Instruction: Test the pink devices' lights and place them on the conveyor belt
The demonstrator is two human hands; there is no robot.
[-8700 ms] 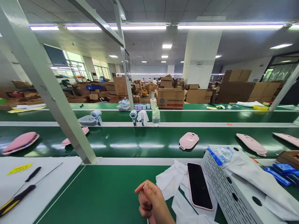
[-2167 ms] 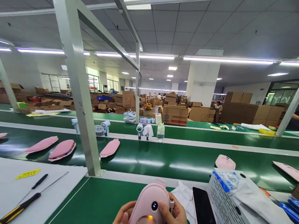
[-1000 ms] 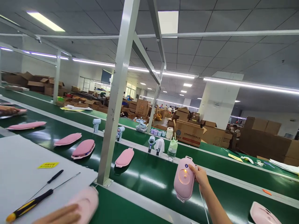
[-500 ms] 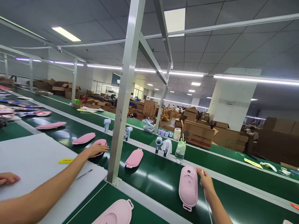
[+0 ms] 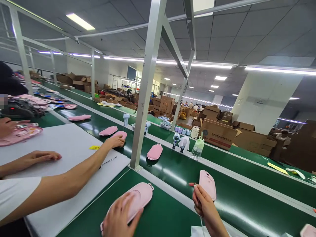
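Observation:
My left hand (image 5: 121,215) lies with spread, slightly blurred fingers over a pink oval case (image 5: 142,194) on the green work surface. The case has a round recess, partly hidden by the fingers, and a strap loop at its far end. Between the thumb and fingers of my right hand (image 5: 203,199) is a thin white cable (image 5: 201,223), pinched near its small plug end. Its length hangs down below the hand. Just behind that hand, on the belt, lies another pink case (image 5: 207,184), partly covered by my fingers.
At the left, a co-worker's hand (image 5: 116,141) touches a pink case on the belt. More pink cases, such as one in the middle (image 5: 154,152), lie along it. A metal post (image 5: 148,82) rises ahead. Small fans (image 5: 176,140) and a green-lidded bottle (image 5: 198,147) stand beyond.
My left hand has come into view onto the near pink case. My right hand has moved left and nearer with the cable. The view has turned left.

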